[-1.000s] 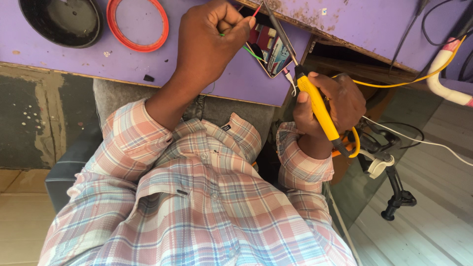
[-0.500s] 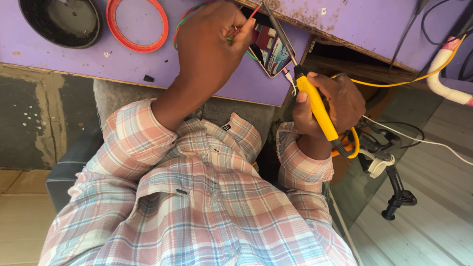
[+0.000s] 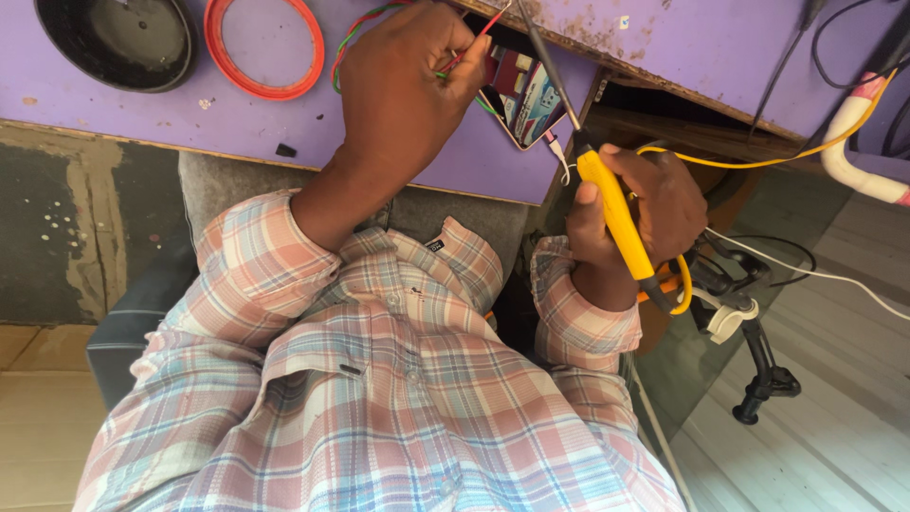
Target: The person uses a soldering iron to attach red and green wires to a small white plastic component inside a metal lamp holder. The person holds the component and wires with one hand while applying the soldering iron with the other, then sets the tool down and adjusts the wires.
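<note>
Purple bench [image 3: 284, 123] fills the top of the view, with a plaid shirt [image 3: 379, 398] below it. On the bench sit a black bowl [image 3: 118, 38] and, just beside it, a red ring [image 3: 263, 47]. Left hand [image 3: 403, 90] is closed, pinching thin wires [image 3: 464, 59] — red and green — next to a small gadget [image 3: 526, 100]. Right hand [image 3: 645, 213] grips a yellow iron [image 3: 616, 213], its tip angled up toward the bench edge — cord [image 3: 758, 156] trailing right.

A purple table [image 3: 237, 133] carries a black round bowl [image 3: 118, 38], a red ring [image 3: 263, 45] beside it, and a small circuit board [image 3: 524, 95].
</note>
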